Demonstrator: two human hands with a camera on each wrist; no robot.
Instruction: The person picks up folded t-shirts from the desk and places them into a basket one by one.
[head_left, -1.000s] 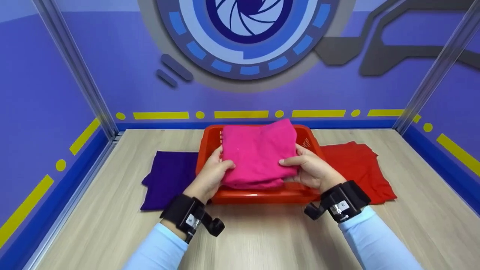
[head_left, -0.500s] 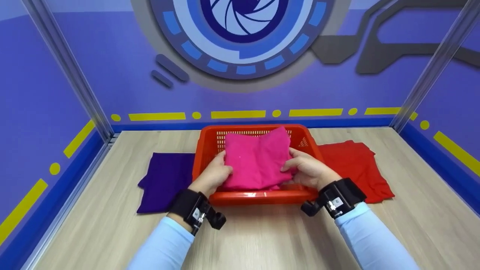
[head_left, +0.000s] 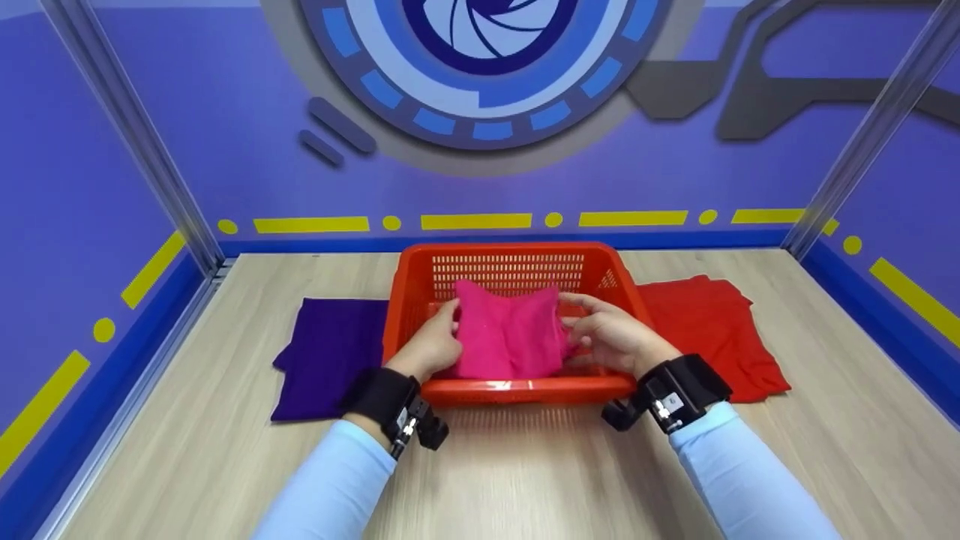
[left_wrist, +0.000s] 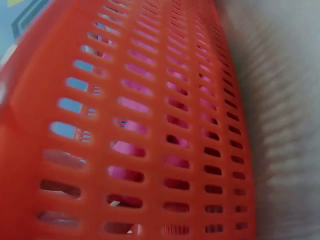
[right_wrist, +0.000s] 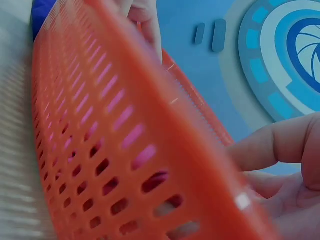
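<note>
Softly folded pink cloth (head_left: 508, 336) fills slotted basket (head_left: 510, 262).

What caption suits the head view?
Both hands, left and right, hold folded pink cloth inside an orange basket.

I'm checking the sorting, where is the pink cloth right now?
In the head view the pink cloth lies inside the orange basket at table centre, held between the left hand and right hand.

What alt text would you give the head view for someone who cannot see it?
Two hands, left hand and right hand, hold a folded pink cloth inside an orange basket on a wooden table. A purple cloth lies left of the basket, a red cloth right.
</note>
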